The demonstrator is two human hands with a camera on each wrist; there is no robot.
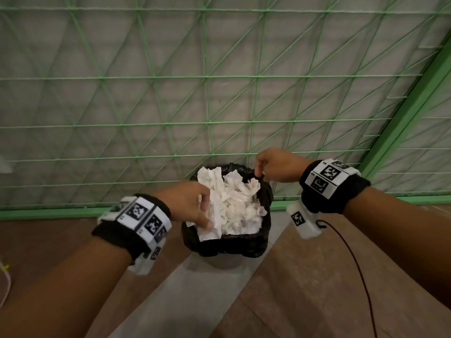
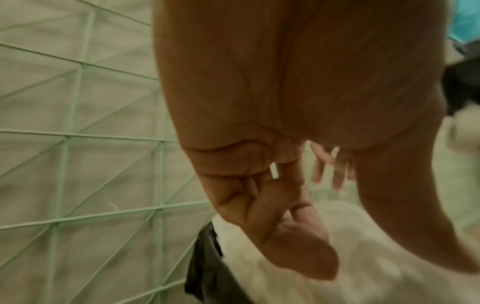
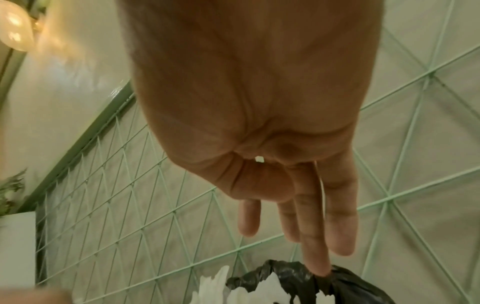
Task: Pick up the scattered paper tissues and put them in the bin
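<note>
A small bin (image 1: 253, 247) lined with a black bag stands on the floor against the mesh, heaped to the rim with crumpled white tissues (image 1: 234, 203). My left hand (image 1: 199, 206) lies over the pile's near-left side, fingers and thumb spread and straight, touching a large tissue sheet (image 1: 210, 234) that hangs over the rim. The left wrist view shows that hand (image 2: 298, 226) open above blurred white tissues (image 2: 376, 267). My right hand (image 1: 266, 167) hangs at the bin's far-right corner. Its fingers (image 3: 317, 257) are straight, and one tip touches the black bag's rim (image 3: 285, 273).
A green wire mesh panel (image 1: 210, 98) rises right behind the bin, with a green frame (image 1: 415, 98) slanting at the right. Brown floor covering (image 1: 305, 276) lies on both sides of a grey strip (image 1: 185, 289). A dark cable (image 1: 351, 259) runs from my right wrist.
</note>
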